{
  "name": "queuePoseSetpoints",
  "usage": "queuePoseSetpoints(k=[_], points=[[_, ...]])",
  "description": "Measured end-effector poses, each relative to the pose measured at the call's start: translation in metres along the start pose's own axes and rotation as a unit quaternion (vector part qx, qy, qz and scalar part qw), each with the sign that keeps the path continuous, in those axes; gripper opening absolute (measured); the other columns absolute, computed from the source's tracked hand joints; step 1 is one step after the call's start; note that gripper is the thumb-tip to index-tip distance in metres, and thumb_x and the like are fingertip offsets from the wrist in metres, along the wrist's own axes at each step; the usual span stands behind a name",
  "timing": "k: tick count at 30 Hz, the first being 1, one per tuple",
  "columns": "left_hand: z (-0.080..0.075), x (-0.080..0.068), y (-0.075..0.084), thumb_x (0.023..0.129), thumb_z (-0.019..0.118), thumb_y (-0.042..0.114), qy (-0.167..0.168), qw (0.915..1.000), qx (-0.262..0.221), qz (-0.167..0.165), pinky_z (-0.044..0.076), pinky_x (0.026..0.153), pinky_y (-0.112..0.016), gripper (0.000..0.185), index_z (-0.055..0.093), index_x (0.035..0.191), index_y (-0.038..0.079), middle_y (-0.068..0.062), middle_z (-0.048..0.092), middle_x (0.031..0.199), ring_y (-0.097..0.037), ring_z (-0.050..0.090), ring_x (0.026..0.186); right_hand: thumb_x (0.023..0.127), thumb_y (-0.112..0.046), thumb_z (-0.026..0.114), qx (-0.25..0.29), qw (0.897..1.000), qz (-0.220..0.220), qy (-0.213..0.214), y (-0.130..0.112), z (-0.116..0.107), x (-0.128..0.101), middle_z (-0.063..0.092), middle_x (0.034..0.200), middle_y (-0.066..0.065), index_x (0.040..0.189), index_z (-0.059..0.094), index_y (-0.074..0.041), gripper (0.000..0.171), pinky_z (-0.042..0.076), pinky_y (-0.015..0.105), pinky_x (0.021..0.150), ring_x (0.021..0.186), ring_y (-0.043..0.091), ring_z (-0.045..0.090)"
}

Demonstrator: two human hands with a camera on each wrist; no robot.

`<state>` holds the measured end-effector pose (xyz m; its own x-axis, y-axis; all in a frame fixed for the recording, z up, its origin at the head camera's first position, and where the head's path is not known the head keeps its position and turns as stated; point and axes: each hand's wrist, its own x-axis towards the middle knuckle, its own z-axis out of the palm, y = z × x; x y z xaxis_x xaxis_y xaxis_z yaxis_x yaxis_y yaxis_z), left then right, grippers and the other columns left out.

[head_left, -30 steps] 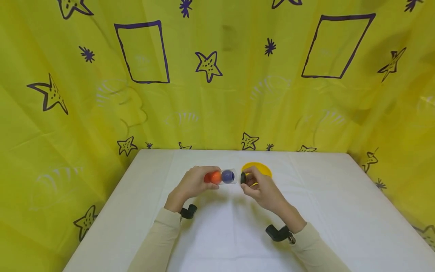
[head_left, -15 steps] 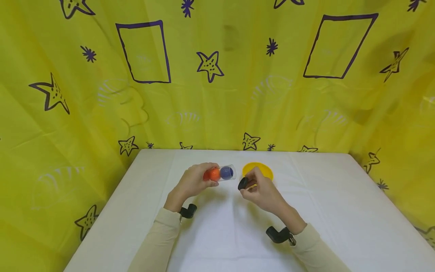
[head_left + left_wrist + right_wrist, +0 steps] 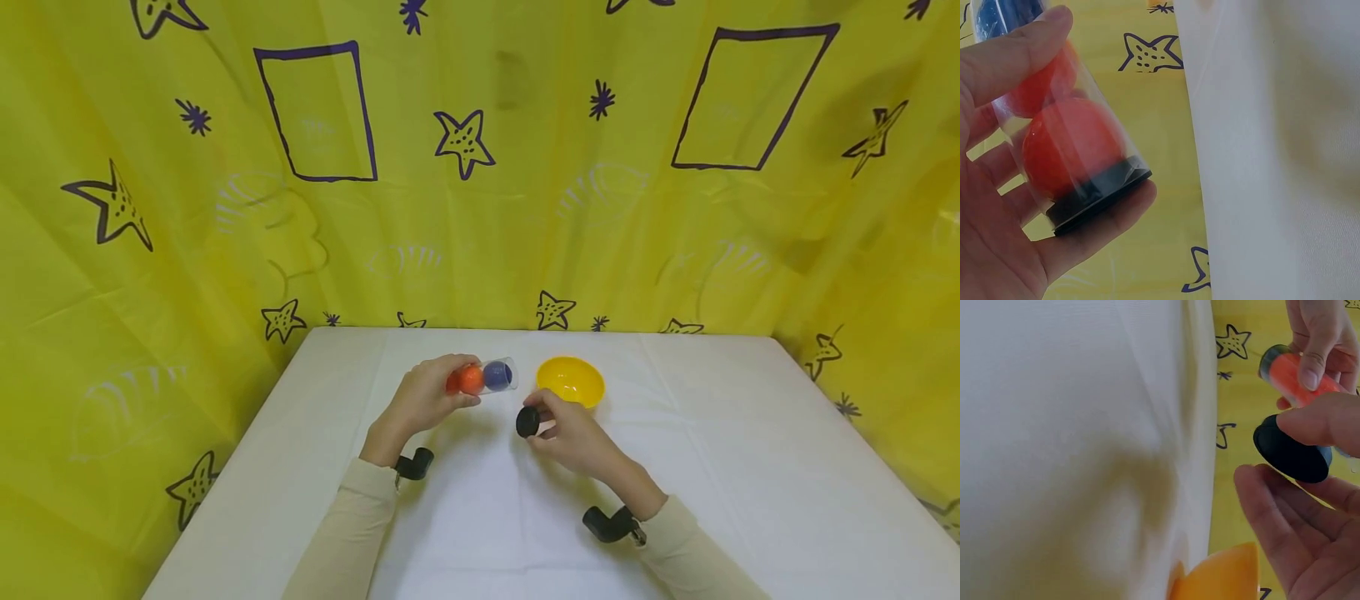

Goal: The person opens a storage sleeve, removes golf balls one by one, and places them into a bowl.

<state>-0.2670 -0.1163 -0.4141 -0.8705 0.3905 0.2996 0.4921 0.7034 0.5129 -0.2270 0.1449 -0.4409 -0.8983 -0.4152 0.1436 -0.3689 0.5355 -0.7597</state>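
My left hand (image 3: 429, 398) grips a clear plastic tube (image 3: 1110, 119), raised over the table and tilted with its uncapped end to the right. Inside, a blue ball (image 3: 497, 376) lies nearest that end, followed by an orange ball (image 3: 471, 380) and a red ball (image 3: 1072, 147). A black cap (image 3: 1099, 199) closes the other end, against my fingers in the left wrist view. My right hand (image 3: 576, 443) pinches a second black cap (image 3: 528, 422) between thumb and fingers. This cap is apart from the tube, below and right of its uncapped end, with its flat face turned toward the head camera.
A yellow bowl (image 3: 570, 367) stands on the white-covered table (image 3: 720, 467), just behind my right hand. Beyond the table's far edge hangs a yellow curtain (image 3: 525, 225) with stars and rectangles drawn on it. Each wrist wears a black camera mount (image 3: 609, 525).
My right hand has drawn the cap down and slightly left, away from the tube's end, and turned it. My left hand has lifted the tube a little. More of the bowl shows.
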Motion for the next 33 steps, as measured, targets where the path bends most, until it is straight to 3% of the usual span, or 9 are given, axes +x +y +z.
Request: queuePoseSetpoints(k=[11, 22, 33], points=[[-0.001, 0.001, 0.002, 0.08, 0.088, 0.021, 0.0, 1.0, 0.007, 0.002, 0.053, 0.093, -0.044, 0.052, 0.068, 0.128, 0.016, -0.003, 0.073, 0.124, -0.024, 0.068, 0.105, 0.082, 0.006, 0.077, -0.011, 0.998, 0.064, -0.011, 0.009, 0.015, 0.003, 0.069, 0.111, 0.008, 0.121, 0.061, -0.004, 0.043, 0.059, 0.036, 0.088, 0.096, 0.019, 0.066], [0.0, -0.001, 0.002, 0.08, 0.089, 0.022, -0.006, 0.9999, 0.009, -0.003, 0.054, 0.094, -0.045, 0.054, 0.068, 0.13, 0.016, -0.004, 0.072, 0.126, -0.026, 0.068, 0.108, 0.081, 0.0, 0.082, -0.045, 0.994, 0.092, -0.025, 0.012, 0.018, 0.001, 0.067, 0.1, 0.003, 0.12, 0.066, -0.009, 0.043, 0.053, 0.032, 0.078, 0.083, 0.017, 0.057], [0.0, 0.001, 0.002, 0.081, 0.088, 0.023, -0.015, 0.9998, 0.009, -0.003, 0.053, 0.099, -0.046, 0.054, 0.068, 0.13, 0.015, -0.003, 0.071, 0.13, -0.026, 0.068, 0.114, 0.082, -0.006, 0.084, -0.092, 0.988, 0.122, -0.038, 0.015, 0.018, 0.0, 0.065, 0.099, 0.004, 0.115, 0.065, -0.01, 0.038, 0.051, 0.037, 0.085, 0.087, 0.018, 0.055]])
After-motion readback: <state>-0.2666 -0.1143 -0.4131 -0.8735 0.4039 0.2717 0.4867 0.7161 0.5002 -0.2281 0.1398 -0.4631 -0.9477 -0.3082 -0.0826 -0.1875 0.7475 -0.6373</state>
